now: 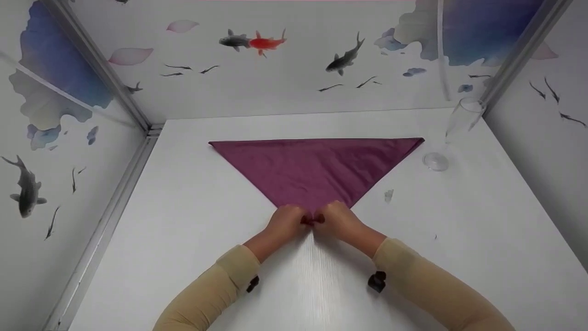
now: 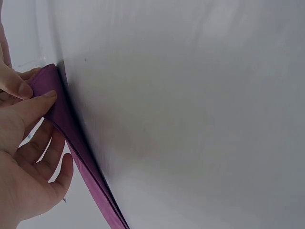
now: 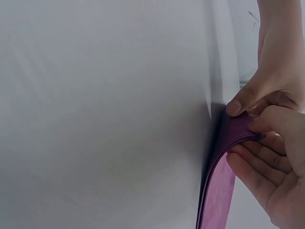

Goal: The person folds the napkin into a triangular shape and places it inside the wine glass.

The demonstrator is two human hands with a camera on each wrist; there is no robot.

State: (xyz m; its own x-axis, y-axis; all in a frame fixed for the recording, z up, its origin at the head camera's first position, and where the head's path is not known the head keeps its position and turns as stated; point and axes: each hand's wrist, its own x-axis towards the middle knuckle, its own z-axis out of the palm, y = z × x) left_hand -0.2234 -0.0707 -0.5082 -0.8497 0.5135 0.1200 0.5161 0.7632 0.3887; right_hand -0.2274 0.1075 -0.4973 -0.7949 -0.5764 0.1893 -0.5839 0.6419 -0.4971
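Note:
A purple cloth napkin [image 1: 303, 170] lies folded into a triangle on the white table, its long edge at the back and its point toward the person. At that near point my left hand [image 1: 287, 223] and right hand [image 1: 337, 220] meet, each pinching the napkin between thumb and fingers. In the left wrist view, the left hand [image 2: 28, 152] grips the layered purple corner [image 2: 52, 90], thumb on top. The right wrist view has the right hand [image 3: 281, 157] holding the same corner [image 3: 236, 131] beside the other hand's thumb. The corner's layers bend up at the fingers.
A clear stemmed glass [image 1: 465, 119] stands at the back right of the white table [image 1: 183, 220], its round foot near the napkin's right tip. Printed panels with fish and flowers wall the table at the back and both sides. Black wrist devices [image 1: 376, 282] hang under the sleeves.

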